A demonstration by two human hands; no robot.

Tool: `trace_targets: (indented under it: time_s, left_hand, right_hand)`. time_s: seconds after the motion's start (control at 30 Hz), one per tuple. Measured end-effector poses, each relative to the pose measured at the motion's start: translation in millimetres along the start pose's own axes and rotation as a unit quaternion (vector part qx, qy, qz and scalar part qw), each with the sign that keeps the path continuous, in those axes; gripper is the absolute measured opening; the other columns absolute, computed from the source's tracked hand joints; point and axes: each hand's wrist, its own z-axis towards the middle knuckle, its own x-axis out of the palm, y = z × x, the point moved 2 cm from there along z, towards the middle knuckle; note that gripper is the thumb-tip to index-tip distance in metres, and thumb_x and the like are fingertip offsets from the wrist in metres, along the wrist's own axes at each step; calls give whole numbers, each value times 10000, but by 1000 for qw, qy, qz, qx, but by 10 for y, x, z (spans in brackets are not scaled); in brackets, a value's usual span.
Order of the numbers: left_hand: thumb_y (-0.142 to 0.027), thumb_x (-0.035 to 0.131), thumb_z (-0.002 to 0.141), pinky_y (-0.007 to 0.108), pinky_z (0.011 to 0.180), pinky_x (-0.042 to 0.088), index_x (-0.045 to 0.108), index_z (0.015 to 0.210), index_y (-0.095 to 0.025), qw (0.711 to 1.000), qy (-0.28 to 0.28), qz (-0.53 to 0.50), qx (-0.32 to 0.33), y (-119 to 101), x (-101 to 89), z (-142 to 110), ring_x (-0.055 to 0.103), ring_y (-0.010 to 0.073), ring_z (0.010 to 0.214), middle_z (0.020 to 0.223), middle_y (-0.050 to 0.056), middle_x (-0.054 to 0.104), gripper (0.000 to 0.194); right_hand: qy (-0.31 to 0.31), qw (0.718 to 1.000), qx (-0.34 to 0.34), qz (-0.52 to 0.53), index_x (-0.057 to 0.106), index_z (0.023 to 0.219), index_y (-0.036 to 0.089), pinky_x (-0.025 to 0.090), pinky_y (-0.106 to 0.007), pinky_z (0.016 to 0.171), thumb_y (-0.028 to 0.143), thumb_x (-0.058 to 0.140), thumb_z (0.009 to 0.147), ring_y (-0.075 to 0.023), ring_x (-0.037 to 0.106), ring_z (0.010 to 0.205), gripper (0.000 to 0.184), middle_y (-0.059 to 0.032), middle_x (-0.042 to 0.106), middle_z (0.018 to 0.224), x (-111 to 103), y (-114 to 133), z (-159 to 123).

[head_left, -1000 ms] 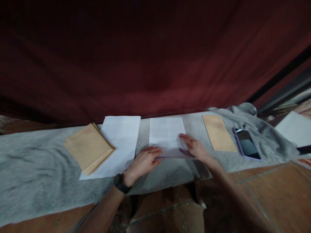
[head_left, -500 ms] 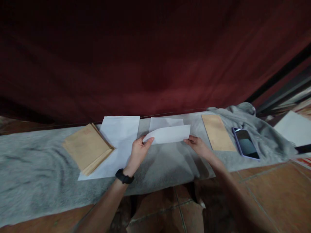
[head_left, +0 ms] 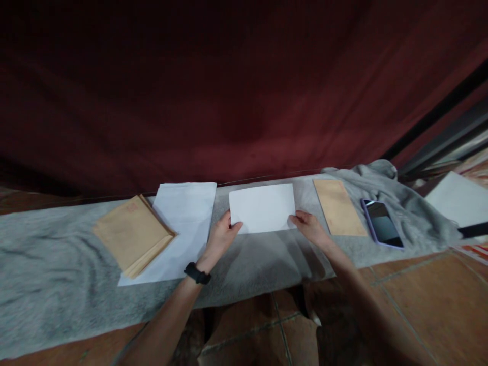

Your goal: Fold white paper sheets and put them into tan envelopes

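Observation:
A white sheet of paper (head_left: 262, 207), apparently folded, is stretched between my two hands above the grey cloth. My left hand (head_left: 223, 231), with a black band on its wrist, pinches the lower left corner, thumb on top. At the lower right corner my right hand (head_left: 309, 226) grips the same sheet. Left of my left hand lies a stack of white paper (head_left: 190, 213), partly covered by a pile of brown envelopes (head_left: 131, 231). A single brown envelope (head_left: 339, 207) rests to the right of my right hand.
A phone in a purple case (head_left: 382, 223) lies on the grey cloth (head_left: 57, 264), right of the single envelope. Behind the cloth hangs a dark red curtain (head_left: 244, 101). A white flat object (head_left: 459, 198) is at the far right. Tiled floor (head_left: 430, 290) shows in front.
The paper, earlier raised and seen as a narrow, curved strip over another white part, now faces me flatter and wider. Both hands keep their hold at its ends.

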Motion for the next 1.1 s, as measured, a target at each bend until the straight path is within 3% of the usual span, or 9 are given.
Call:
trace_targets:
  time_s: [0.13, 0.27, 0.47, 0.6, 0.73, 0.83, 0.93, 1.1]
  left_hand:
    - [-306, 621, 860, 255, 567, 476, 624, 1207, -183, 999, 19, 36, 2, -43, 18, -21, 686, 181, 643, 795, 21, 764, 368]
    - [-252, 610, 861, 260, 553, 444, 589, 1306, -173, 992, 17, 121, -15, -101, 19, -55, 656, 179, 574, 726, 0, 738, 452]
    - [-253, 596, 898, 313, 630, 488, 532, 1409, -171, 967, 8, 256, -15, -177, 28, -97, 711, 249, 696, 833, 55, 757, 522]
    - [-289, 583, 926, 352, 697, 528, 422, 1504, -161, 945, 4, 326, -23, -224, 47, -150, 731, 292, 785, 898, 89, 759, 613]
    - [-258, 570, 927, 411, 891, 538, 407, 1502, -138, 922, -57, 378, 63, -349, 73, -249, 695, 327, 1047, 1214, 173, 692, 610]
    - [-196, 523, 939, 497, 1079, 444, 361, 1534, -137, 894, -94, 410, 155, -426, 132, -312, 506, 375, 1356, 1513, 218, 476, 619]
    - [-161, 442, 970, 502, 1186, 353, 381, 1528, -161, 888, -57, 407, 207, -382, 270, -325, 347, 333, 1493, 1618, 179, 358, 561]
    - [-244, 361, 1021, 508, 1230, 303, 465, 1473, -134, 891, 22, 398, 219, -216, 560, -334, 340, 287, 1509, 1598, 159, 419, 476]
  right_hand:
    - [-13, 997, -9, -70, 527, 644, 240, 346, -256, 568, 439, 486, 878, -145, 509, 557, 310, 32, 521, 552, -6, -24, 1]
    - [5, 988, -19, -154, 628, 768, 236, 372, -257, 591, 381, 489, 936, -174, 612, 639, 262, -4, 645, 650, 35, -15, -8]
    - [21, 970, 7, -240, 672, 1076, 226, 420, -292, 653, 355, 461, 999, -230, 700, 769, 259, -69, 750, 868, 77, 62, -66]
    - [-35, 964, -24, -264, 587, 1309, 180, 486, -344, 828, 297, 483, 987, -267, 694, 932, 359, -119, 743, 1039, 97, 74, -89]
    - [-88, 950, -91, -286, 566, 1359, 142, 469, -432, 992, 227, 452, 972, -315, 606, 1147, 413, -172, 666, 1245, 165, 113, -104]
    - [-76, 950, -130, -272, 578, 1361, 159, 441, -473, 1065, 212, 424, 982, -315, 558, 1238, 413, -164, 601, 1384, 285, 191, -120]
    - [-34, 956, -170, -236, 565, 1394, 163, 421, -456, 1124, 255, 396, 1019, -284, 513, 1333, 421, -141, 555, 1471, 458, 298, -150]
    - [12, 953, -219, -208, 512, 1472, 152, 347, -471, 1207, 350, 359, 1057, -266, 438, 1438, 485, -138, 490, 1555, 748, 448, -211]
